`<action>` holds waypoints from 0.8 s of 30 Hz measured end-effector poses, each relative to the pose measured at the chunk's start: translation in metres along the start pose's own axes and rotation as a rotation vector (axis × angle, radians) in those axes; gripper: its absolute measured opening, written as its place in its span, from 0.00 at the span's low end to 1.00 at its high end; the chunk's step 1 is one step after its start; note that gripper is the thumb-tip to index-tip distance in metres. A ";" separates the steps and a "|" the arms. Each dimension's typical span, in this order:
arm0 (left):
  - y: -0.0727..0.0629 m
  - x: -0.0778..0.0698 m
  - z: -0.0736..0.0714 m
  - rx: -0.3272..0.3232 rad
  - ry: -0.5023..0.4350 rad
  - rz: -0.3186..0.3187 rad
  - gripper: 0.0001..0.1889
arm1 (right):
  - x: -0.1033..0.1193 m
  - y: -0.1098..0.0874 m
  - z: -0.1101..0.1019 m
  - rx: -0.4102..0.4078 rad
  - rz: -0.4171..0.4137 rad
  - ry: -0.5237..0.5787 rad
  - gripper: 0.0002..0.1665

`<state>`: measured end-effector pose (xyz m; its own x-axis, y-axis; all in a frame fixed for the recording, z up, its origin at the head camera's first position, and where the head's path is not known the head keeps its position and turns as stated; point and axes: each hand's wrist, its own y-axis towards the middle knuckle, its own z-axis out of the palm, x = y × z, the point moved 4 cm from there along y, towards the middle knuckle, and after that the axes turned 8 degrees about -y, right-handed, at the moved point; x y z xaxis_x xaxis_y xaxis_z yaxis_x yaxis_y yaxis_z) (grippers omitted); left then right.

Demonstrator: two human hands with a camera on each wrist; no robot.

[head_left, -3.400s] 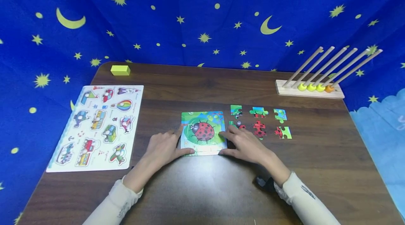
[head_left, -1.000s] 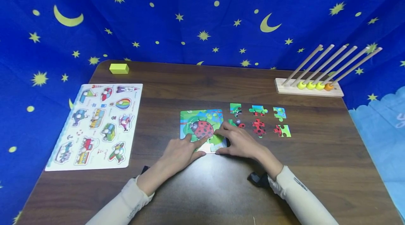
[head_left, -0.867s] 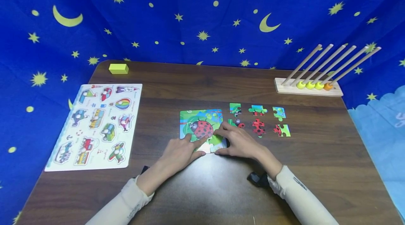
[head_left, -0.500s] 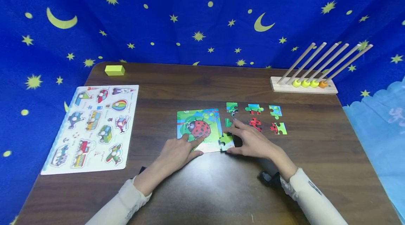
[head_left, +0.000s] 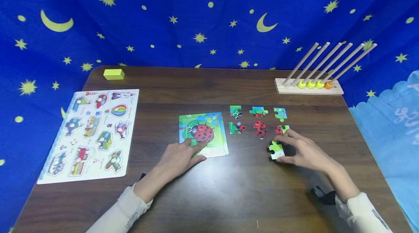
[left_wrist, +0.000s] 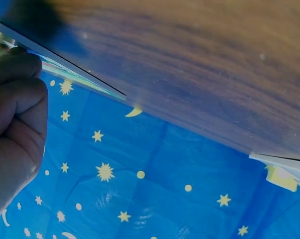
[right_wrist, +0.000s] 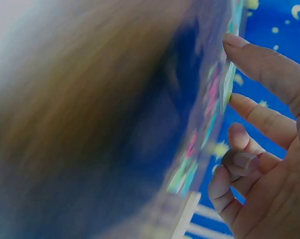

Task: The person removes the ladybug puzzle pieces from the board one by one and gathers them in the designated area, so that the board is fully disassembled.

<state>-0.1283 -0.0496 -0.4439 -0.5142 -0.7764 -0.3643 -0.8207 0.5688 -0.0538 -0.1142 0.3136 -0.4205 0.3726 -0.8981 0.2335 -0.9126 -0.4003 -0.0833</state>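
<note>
In the head view a ladybug jigsaw puzzle board (head_left: 214, 149) lies on the table. My left hand (head_left: 176, 158) rests on its lower left, index finger on the ladybug picture and thumb at the near edge. Other fingers of that hand curl under in the left wrist view. My right hand (head_left: 306, 151) pinches a green and white puzzle piece (head_left: 276, 149) between thumb and index finger, right of the board and close over the table. Several loose pieces, including a red spotted piece (head_left: 260, 128), lie in two rows beyond; the hand partly covers a red and green piece (head_left: 282, 129).
At the left lies a vehicle picture board (head_left: 98, 134), with a yellow block (head_left: 114, 74) behind it. A wooden peg stand (head_left: 309, 90) with several beads stands at the back right. A blue starry cloth (head_left: 183, 29) hangs behind the table (head_left: 209, 196).
My right hand has moved off the board's lower right corner and carried the puzzle piece to the right. My left hand, earlier at the board's left edge, has shifted onto the board and stays there.
</note>
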 end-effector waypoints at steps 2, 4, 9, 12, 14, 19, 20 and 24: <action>0.000 0.000 0.000 0.004 0.001 0.000 0.27 | -0.010 -0.010 -0.001 0.010 0.026 -0.013 0.35; 0.001 0.000 0.000 0.002 0.002 0.001 0.27 | -0.018 -0.016 -0.003 0.024 0.044 -0.014 0.35; 0.001 0.000 0.000 0.001 0.001 -0.002 0.27 | -0.031 -0.024 -0.004 0.036 0.047 -0.020 0.36; 0.000 0.001 0.001 0.010 0.005 -0.004 0.27 | -0.035 -0.023 -0.002 0.046 0.050 -0.026 0.36; 0.000 0.002 0.001 0.014 0.005 -0.001 0.28 | -0.036 -0.023 0.000 0.054 0.055 -0.024 0.36; 0.001 0.001 0.001 0.015 0.003 -0.001 0.28 | -0.040 -0.021 0.003 0.044 0.063 -0.029 0.35; 0.001 0.001 0.000 0.014 0.002 -0.002 0.28 | -0.041 -0.021 0.004 0.041 0.065 -0.029 0.35; 0.002 0.001 0.000 0.009 0.002 -0.005 0.28 | -0.043 -0.020 0.005 0.033 0.071 -0.014 0.35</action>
<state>-0.1307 -0.0491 -0.4442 -0.5106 -0.7798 -0.3623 -0.8210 0.5674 -0.0641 -0.1116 0.3593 -0.4341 0.3093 -0.9269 0.2124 -0.9310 -0.3407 -0.1313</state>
